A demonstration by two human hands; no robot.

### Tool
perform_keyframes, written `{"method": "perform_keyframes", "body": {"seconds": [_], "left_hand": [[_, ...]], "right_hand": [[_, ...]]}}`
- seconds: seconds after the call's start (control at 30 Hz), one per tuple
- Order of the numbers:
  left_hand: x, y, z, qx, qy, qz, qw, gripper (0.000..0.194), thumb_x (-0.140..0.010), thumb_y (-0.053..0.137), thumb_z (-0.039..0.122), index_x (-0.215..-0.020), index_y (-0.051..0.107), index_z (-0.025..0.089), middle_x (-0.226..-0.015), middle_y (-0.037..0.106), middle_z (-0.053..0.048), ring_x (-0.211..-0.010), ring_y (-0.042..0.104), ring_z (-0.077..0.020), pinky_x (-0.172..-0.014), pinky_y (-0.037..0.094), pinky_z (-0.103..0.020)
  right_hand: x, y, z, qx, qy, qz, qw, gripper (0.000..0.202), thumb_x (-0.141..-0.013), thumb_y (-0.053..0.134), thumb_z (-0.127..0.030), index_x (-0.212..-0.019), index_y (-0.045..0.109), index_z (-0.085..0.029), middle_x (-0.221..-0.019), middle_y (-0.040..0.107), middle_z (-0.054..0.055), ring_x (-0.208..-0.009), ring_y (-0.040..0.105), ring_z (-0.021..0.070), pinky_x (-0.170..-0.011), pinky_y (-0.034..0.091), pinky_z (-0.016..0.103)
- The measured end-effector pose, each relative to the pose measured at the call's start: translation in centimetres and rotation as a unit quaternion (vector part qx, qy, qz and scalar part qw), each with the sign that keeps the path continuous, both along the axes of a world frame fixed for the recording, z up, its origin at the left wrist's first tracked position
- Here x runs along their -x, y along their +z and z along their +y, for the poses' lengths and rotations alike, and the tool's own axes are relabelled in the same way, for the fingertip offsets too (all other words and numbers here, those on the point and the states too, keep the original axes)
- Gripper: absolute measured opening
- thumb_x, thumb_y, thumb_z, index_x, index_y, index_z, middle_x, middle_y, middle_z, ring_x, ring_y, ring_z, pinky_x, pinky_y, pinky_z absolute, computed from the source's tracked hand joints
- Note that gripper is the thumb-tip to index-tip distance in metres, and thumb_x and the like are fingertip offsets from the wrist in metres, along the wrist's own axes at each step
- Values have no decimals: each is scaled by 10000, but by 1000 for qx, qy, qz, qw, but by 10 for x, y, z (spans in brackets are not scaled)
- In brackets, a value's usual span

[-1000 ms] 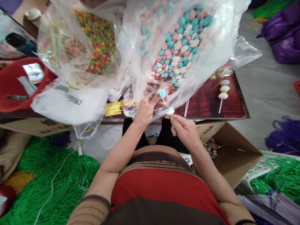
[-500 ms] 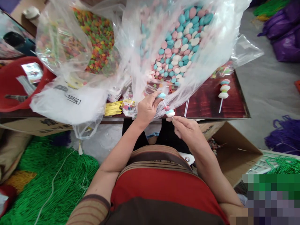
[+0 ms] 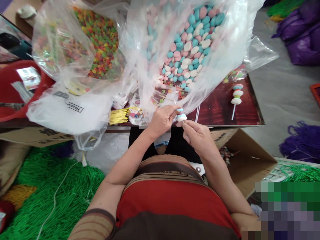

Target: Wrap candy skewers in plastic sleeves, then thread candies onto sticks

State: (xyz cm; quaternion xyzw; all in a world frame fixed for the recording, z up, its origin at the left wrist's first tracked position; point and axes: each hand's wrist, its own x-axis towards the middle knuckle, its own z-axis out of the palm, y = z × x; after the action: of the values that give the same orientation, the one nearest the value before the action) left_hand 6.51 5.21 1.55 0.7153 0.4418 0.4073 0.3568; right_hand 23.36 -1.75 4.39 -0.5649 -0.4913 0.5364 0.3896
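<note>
The left hand [image 3: 163, 120] is pinching the blue candy [image 3: 180, 110] on the skewer [image 3: 182, 118]; the right hand [image 3: 197, 133] is gripping its stick end above the desk's [image 3: 217, 110] near edge.

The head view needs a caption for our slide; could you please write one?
Both hands at a candy skewer, beside open bags of candy.

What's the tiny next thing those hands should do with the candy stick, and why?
I'd say the left hand should gently press the upper blue sweet down a little, while the right hand steadies the stick. That blue sweet is at the left fingertips, above the white sweet, and the finished-looking skewer on the table has its sweets packed close.
</note>
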Motion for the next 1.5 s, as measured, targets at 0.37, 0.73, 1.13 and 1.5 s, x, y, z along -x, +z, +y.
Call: {"method": "perform_keyframes", "body": {"seconds": [0.37, 0.73, 1.13, 1.5], "left_hand": [[-13, 13, 44, 32, 51, 5, 998, 195, -948, 652, 242, -1069, 805, 249, -1093, 782, -69, -1063, 705, -235, -1007, 509, -338], [-49, -15, 107, -28, 16, 356, 934, 213, -882, 627, 99, -1064, 736, 118, -1139, 700, -184, -1107, 660, -327, -954, 469, -393], [-19, -7, 76, 92, 98, 30, 990, 34, -871, 680, 209, -841, 693, 218, -720, 664, 19, -688, 572, -150, -730, 440, -279], [-15, 6, 54, 248, 67, -264, 930, 158, -859, 807, 252, -796, 672, 199, -703, 653, 35, -626, 589, -92, -641, 431, -247]], "right_hand": [[-19, -27, 19, -21, -175, 127, 976, 438, -864, 723, -633, -874, 639, -203, -558, 507, -70, -420, 335, 57, -420, 231, 224], [-30, -21, 14, -29, -193, 143, 970, 450, -870, 708, -656, -884, 621, -215, -574, 480, -70, -437, 316, 66, -420, 233, 233], [-20, -30, 13, 10, -96, 84, 992, 417, -907, 644, -597, -916, 696, -183, -496, 473, -72, -434, 328, 75, -437, 191, 233], [-11, -31, 16, -17, -56, -14, 998, 379, -907, 610, -551, -876, 705, -185, -473, 441, -78, -431, 367, 90, -467, 256, 253]]}}
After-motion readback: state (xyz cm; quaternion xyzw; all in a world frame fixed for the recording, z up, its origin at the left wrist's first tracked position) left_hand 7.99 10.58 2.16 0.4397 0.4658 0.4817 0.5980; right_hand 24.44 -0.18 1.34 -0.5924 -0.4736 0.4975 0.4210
